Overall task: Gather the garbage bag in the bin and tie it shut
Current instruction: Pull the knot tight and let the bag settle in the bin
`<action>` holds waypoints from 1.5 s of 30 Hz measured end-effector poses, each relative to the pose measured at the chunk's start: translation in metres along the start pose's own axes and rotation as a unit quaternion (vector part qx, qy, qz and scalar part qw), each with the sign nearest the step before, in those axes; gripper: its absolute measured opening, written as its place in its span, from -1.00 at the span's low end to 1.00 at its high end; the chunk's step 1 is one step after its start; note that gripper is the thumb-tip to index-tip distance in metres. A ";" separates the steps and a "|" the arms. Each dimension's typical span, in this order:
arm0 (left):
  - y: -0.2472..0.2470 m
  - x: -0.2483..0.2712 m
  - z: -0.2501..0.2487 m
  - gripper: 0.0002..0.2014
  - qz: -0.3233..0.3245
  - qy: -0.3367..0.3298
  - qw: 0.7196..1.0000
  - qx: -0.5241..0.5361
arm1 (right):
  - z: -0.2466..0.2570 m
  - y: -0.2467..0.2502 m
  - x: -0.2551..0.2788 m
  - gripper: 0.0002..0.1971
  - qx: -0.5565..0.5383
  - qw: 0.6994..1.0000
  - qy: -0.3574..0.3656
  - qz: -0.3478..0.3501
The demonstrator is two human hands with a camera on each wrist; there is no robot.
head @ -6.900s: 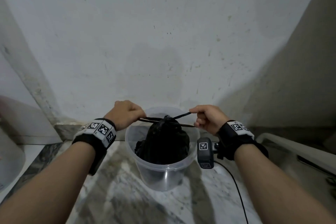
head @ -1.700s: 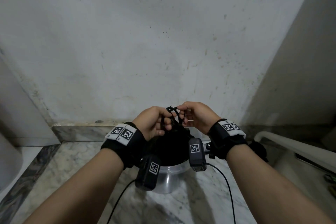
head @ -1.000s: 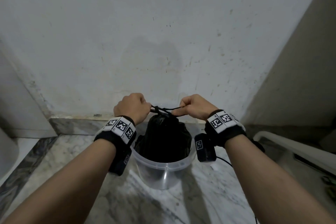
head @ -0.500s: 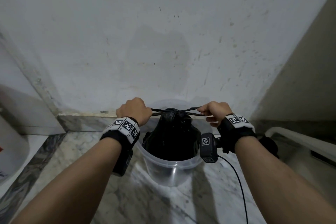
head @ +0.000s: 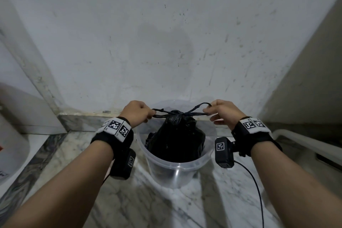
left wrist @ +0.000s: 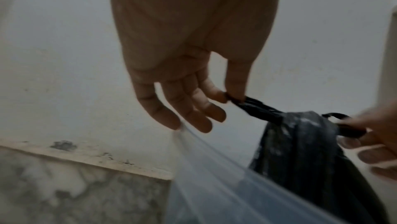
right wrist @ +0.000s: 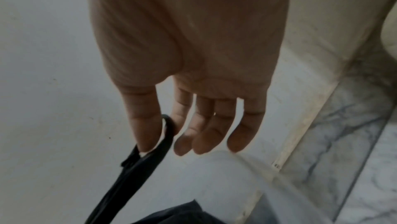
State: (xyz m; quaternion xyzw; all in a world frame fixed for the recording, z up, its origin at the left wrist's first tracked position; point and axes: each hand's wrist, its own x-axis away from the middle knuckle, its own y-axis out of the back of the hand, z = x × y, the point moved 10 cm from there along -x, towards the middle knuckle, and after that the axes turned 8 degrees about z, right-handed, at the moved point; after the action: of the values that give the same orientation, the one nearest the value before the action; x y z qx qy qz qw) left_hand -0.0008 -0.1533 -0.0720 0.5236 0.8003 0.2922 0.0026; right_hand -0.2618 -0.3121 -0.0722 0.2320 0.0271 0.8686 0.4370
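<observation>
Two hands on the bag ties, head view first: your left hand point(head: 136, 112) grips the left tie strip point(head: 159, 114) in a curled fist, your right hand point(head: 221, 112) pinches the looped right tie strip point(head: 199, 108) between thumb and forefinger, other fingers loose below. Hands are apart, one on each side of the knot point(head: 175, 114). Black garbage bag point(head: 175, 139) is gathered at the top, sits inside the clear plastic bin point(head: 177, 174), neck poking up above the rim. Bin stands on the marble floor point(head: 148, 205) near the white wall point(head: 166, 42). Wrist bands with markers on both arms, cable trailing from the right one.

Left wrist view, blurry: your left hand point(left wrist: 193, 58) pinches the black strip point(left wrist: 255, 107) at thumb and forefinger, remaining fingers point(left wrist: 187, 109) relaxed and pointing down, just above the bin rim point(left wrist: 214, 159). Bag neck point(left wrist: 300, 134) is right of it, your right hand point(left wrist: 378, 142) is beyond at the frame edge, holding the other strip.

Right wrist view: your right hand point(right wrist: 189, 58) has the strip loop point(right wrist: 154, 153) caught between thumb and forefinger, other three fingers hang nearly straight. Bag top point(right wrist: 178, 214) shows at the bottom edge.
</observation>
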 end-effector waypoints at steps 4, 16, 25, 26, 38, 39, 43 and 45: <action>0.004 0.008 0.008 -0.67 0.071 0.001 0.995 0.074 | -0.006 0.012 0.007 -0.72 -0.049 0.999 0.015 0.016; -0.010 0.027 0.058 -0.67 0.111 0.098 0.984 0.096 | -0.057 -0.006 0.022 -0.45 0.062 0.987 -0.121 0.088; 0.002 0.011 0.051 -0.54 0.037 0.061 0.992 0.108 | -0.040 -0.013 0.018 -0.43 0.038 0.997 -0.058 0.038; 0.003 0.008 0.052 -0.49 0.030 0.058 0.991 0.115 | -0.038 -0.014 0.016 -0.44 0.035 0.997 -0.053 0.038; 0.006 0.001 0.058 -0.45 0.005 0.042 0.990 0.136 | -0.041 -0.010 0.006 -0.41 0.022 0.998 -0.048 0.026; 0.006 0.001 0.058 -0.46 0.005 0.041 0.990 0.135 | -0.041 -0.010 0.007 -0.41 0.023 0.998 -0.048 0.025; 0.005 0.005 0.054 -0.46 0.007 0.041 0.991 0.131 | -0.041 -0.011 0.008 -0.41 0.022 0.998 -0.048 0.020; 0.003 0.007 0.053 -0.44 0.011 0.042 0.991 0.130 | -0.041 -0.012 0.009 -0.40 0.022 0.998 -0.050 0.020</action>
State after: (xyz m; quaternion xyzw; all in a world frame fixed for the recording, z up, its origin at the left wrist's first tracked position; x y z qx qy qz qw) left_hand 0.0155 -0.1223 -0.1123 0.5152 0.8253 0.2076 -0.1022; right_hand -0.2750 -0.2919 -0.1086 0.2850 0.0192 0.8639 0.4149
